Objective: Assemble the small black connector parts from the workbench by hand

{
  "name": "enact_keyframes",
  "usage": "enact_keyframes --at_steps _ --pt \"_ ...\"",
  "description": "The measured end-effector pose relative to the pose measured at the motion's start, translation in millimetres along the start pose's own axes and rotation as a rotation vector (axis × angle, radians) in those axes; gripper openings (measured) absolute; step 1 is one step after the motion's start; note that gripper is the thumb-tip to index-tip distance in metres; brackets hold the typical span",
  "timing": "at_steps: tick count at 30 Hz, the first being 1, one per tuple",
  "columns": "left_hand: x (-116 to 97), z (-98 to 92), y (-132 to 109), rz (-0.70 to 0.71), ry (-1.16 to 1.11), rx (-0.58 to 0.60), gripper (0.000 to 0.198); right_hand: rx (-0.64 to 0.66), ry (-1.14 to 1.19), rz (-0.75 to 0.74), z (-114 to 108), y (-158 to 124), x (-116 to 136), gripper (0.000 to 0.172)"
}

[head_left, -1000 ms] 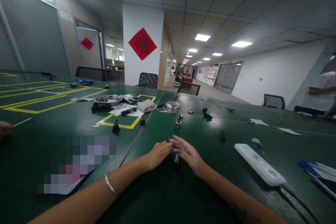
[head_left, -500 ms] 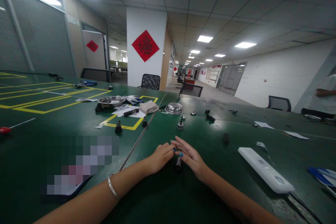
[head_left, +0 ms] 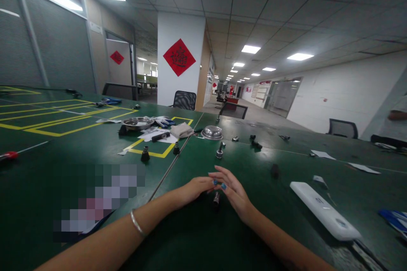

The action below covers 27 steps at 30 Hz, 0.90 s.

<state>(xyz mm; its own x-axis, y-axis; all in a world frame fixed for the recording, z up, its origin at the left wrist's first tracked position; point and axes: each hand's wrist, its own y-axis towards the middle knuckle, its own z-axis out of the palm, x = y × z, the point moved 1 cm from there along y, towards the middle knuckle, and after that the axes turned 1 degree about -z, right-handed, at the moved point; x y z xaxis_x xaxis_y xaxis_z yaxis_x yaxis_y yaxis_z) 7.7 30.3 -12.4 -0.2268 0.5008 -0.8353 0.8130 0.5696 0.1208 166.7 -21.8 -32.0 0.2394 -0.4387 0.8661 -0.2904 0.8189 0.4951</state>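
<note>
My left hand [head_left: 197, 189] reaches in from the left over the green table, its fingers stretched toward my other hand. My right hand [head_left: 234, 191] has its fingers extended, and the two sets of fingertips meet or overlap. Nothing shows in either hand; the small gap between the fingertips is partly hidden. Just below them stands a small dark cylindrical fitting with a metal top [head_left: 216, 200], close to my right thumb and apart from both hands. Beyond the fingertips is a metal part with an upright stem and round base [head_left: 219, 151].
A white power strip [head_left: 324, 211] lies at right. Farther back are a metal dome [head_left: 212, 132], a steel bowl [head_left: 138, 123], a cloth [head_left: 182, 130] and black fittings [head_left: 145, 153]. A red-handled screwdriver [head_left: 12, 155] lies far left. Part of a person shows at far right.
The view has shifted slightly. My left hand has flattened, its fingers straighter than before. Both hands stay together above the small fitting, which has not moved on the table.
</note>
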Motion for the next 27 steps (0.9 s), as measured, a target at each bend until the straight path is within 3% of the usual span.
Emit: enact_keyframes --at_steps 9,14,17,19,24,27 --pt "-6.8 -2.5 -6.1 0.014 0.014 -0.009 0.028 -0.005 -0.021 -0.015 0.0 0.4 4.8 0.046" --pt "-7.1 1.3 -4.6 -0.044 0.014 -0.119 0.027 -0.080 -0.130 -0.036 -1.0 0.2 5.1 0.042" --pt "-7.4 0.2 -5.2 -0.050 0.025 -0.187 0.016 -0.157 -0.332 -0.089 -0.9 -1.0 9.5 0.034" --pt "-10.1 -2.7 -8.5 -0.042 0.060 -0.161 0.019 -0.130 -0.499 -0.147 1.6 -2.2 15.4 0.030" --pt "-17.6 -7.3 -19.2 -0.010 0.283 0.031 0.048 0.032 -0.763 -0.283 12.6 -5.0 31.0 0.029" --pt "-17.0 -5.3 -19.5 0.004 0.350 0.033 0.042 0.085 -0.814 -0.300 16.6 -5.9 33.7 0.029"
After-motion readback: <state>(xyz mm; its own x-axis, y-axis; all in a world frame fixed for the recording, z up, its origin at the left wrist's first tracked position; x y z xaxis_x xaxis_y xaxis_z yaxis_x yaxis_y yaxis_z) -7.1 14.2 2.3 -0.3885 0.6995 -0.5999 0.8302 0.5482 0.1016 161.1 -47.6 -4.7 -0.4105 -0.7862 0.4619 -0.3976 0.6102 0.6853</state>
